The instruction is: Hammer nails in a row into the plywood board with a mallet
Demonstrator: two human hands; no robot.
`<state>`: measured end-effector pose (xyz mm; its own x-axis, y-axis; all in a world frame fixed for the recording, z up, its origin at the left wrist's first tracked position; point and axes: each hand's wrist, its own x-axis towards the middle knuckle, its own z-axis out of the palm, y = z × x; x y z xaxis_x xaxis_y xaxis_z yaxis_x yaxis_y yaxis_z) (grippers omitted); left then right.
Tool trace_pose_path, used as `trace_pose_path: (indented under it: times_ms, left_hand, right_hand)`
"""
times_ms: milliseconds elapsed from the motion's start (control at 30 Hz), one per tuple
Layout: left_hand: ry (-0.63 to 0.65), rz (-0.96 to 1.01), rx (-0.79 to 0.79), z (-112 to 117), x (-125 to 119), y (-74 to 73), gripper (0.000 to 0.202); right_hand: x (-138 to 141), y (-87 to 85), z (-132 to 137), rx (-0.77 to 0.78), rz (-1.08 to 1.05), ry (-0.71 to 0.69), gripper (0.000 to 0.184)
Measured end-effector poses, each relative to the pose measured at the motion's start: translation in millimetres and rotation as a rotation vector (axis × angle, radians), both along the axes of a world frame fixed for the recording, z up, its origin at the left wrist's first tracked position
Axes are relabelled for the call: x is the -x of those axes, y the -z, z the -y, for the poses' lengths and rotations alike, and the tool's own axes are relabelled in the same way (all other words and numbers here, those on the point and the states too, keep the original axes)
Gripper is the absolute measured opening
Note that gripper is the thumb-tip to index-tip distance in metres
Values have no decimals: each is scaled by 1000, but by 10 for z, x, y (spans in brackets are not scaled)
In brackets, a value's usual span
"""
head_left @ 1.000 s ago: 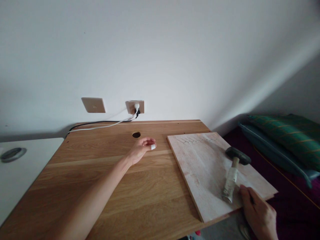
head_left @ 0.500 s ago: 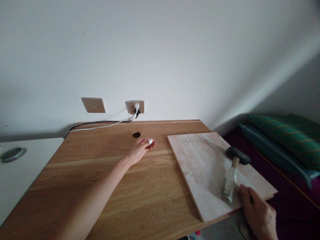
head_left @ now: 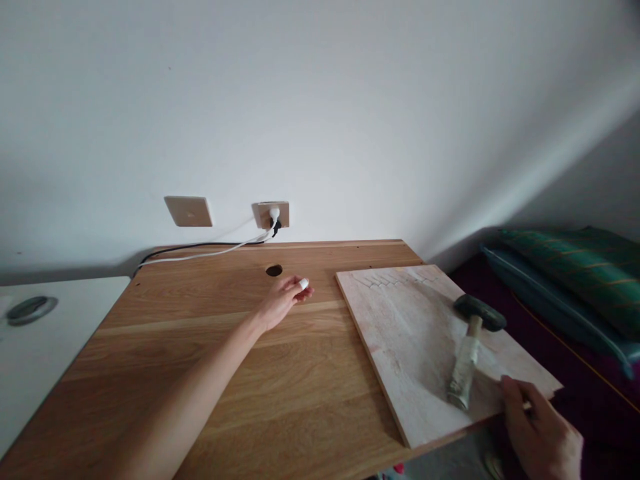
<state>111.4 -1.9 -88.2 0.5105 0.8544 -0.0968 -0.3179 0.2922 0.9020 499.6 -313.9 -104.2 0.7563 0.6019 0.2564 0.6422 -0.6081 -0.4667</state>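
My left hand reaches far out over the wooden desk, just below a round cable hole. Its fingers are curled together and pinch a small white piece at the fingertips. A pale wooden board lies at an angle on the desk's right side and overhangs the edge. On the board rests a hammer with a dark head and a worn light handle. My right hand grips the board's near right edge, one finger on top, close to the end of the handle.
A white wall stands behind the desk with a blank plate and a socket feeding white and black cables. A white table with a grey grommet adjoins on the left. Green and blue cushions lie at right.
My right hand has slid back and to the right, away from the hammer handle to the board's edge. The left hand has turned slightly, bringing the white piece up onto its fingertips.
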Motion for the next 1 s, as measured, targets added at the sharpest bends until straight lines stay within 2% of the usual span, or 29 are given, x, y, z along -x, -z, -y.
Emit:
trace_pose_path:
  times_ms: [100, 233, 300, 367, 433, 533, 633, 733, 800, 1000]
  left_hand:
    - [24, -83, -71, -6, -37, -5, 55]
    - [49, -235, -214, -62, -183, 29, 47]
    - [-1, -341, -358, -105, -308, 62, 39]
    - [-76, -423, -544, -146, -454, 96, 27]
    - [-115, -455, -700, -183, -604, 124, 26]
    - [-87, -481, -819, -245, -804, 150, 39]
    - [-39, -541, -830, -319, -949, 166, 49]
    - [-7, -600, -806, -373, -1026, 180, 52]
    - [4, -614, -809, -383, -1044, 187, 50]
    - [22, -635, -859, -352, -1045, 166, 46]
  right_hand:
    - [-96, -71, 2, -2, 126, 123, 47]
    - [-275, -188, -40, 55, 186, 206, 76]
    - [-393, -218, -50, 108, 132, 254, 87]
    - [-517, -210, -47, 130, 84, 277, 91]
    - [-631, -170, -35, 102, 43, 274, 89]
    - [-745, -103, -21, 8, -7, 208, 76]
    - [-771, -85, -33, -9, -47, 191, 67]
    - [-729, -114, -57, 24, -87, 217, 76]
    - [-687, -148, -72, -1, -97, 232, 76]
    - [-585, -268, -110, -75, -128, 363, 38]
